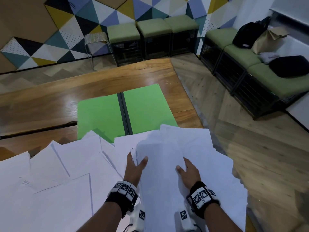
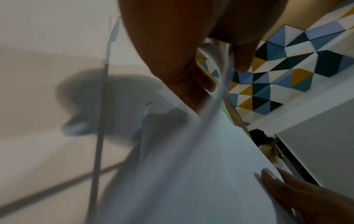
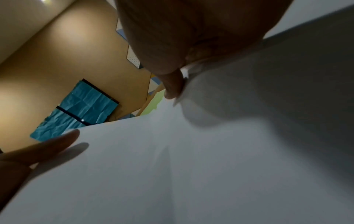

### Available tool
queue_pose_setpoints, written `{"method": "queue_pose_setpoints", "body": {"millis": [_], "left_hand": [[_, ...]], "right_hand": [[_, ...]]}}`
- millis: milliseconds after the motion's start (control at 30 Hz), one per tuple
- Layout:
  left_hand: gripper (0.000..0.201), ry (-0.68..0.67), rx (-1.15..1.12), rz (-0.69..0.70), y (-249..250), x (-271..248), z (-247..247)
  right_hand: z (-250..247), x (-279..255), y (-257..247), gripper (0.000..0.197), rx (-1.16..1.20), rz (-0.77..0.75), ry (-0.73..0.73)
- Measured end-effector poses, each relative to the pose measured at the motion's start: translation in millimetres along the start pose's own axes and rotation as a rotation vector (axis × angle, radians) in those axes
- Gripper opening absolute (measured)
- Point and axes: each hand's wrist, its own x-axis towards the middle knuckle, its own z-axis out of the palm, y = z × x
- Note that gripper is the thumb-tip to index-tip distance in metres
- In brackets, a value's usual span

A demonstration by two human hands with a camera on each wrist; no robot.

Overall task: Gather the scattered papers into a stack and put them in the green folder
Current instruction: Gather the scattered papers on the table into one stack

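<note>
A bundle of white papers [image 1: 160, 164] is lifted and bowed between both hands in the head view. My left hand [image 1: 135, 164] grips its left edge, thumb on top, fingers underneath. My right hand [image 1: 187, 169] grips the right edge the same way. In the left wrist view the sheet edges [image 2: 220, 78] fan out between my left thumb [image 2: 243, 57] and fingers. In the right wrist view my right fingers curl over the paper [image 3: 210, 151] edge. More loose papers [image 1: 55, 173] lie scattered over the near table. The green folder [image 1: 103, 118] lies open flat just beyond them.
The wooden table [image 1: 50, 97] ends at its right edge near the folder, with wood floor [image 1: 250, 148] beyond. Green cushioned stools [image 1: 153, 29] and a bench [image 1: 242, 54] with black bags and a paper bag line the far walls.
</note>
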Motion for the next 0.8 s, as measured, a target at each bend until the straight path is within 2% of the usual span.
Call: {"method": "queue_pose_setpoints", "body": {"millis": [67,100,200,233,300,367,467,600,700,800], "left_hand": [[0.094,0.014,-0.036,-0.055,-6.6,0.0,-1.5],[0.088,-0.006,-0.025,-0.069,-9.5,-2.9,-1.9],[0.049,-0.065,0.178,-0.013,-17.9,-16.6,1.3],[0.044,-0.065,0.279,0.018,-18.8,-19.4,1.5],[0.042,-0.047,0.357,0.060,-16.0,-21.9,2.1],[0.040,-0.071,0.255,0.060,-10.9,-25.0,3.6],[0.035,-0.041,0.194,0.066,-5.2,-27.7,5.1],[0.038,-0.005,0.151,0.095,-6.4,-28.7,-5.9],[0.035,-0.017,0.172,0.063,-10.3,-30.7,-11.3],[0.035,0.101,0.267,0.052,-17.4,-26.2,-21.5]], "right_hand": [[-1.1,4.2,-0.6,0.052,0.019,-0.001,0.056],[-1.8,5.8,-1.8,0.052,0.037,0.003,0.090],[0.3,9.9,-7.4,0.054,0.076,-0.008,0.114],[1.6,10.9,-7.8,0.054,0.056,-0.031,0.084],[2.0,10.4,-10.6,0.054,-0.002,-0.068,-0.017],[0.2,8.6,-15.8,0.055,-0.026,-0.076,-0.082],[0.6,8.7,-22.0,0.059,-0.068,-0.079,-0.097],[2.6,10.2,-18.8,0.067,-0.110,0.041,-0.083],[9.2,10.5,-23.3,0.063,-0.151,-0.040,-0.130],[14.7,18.4,-32.7,0.057,-0.376,-0.133,-0.205]]}}
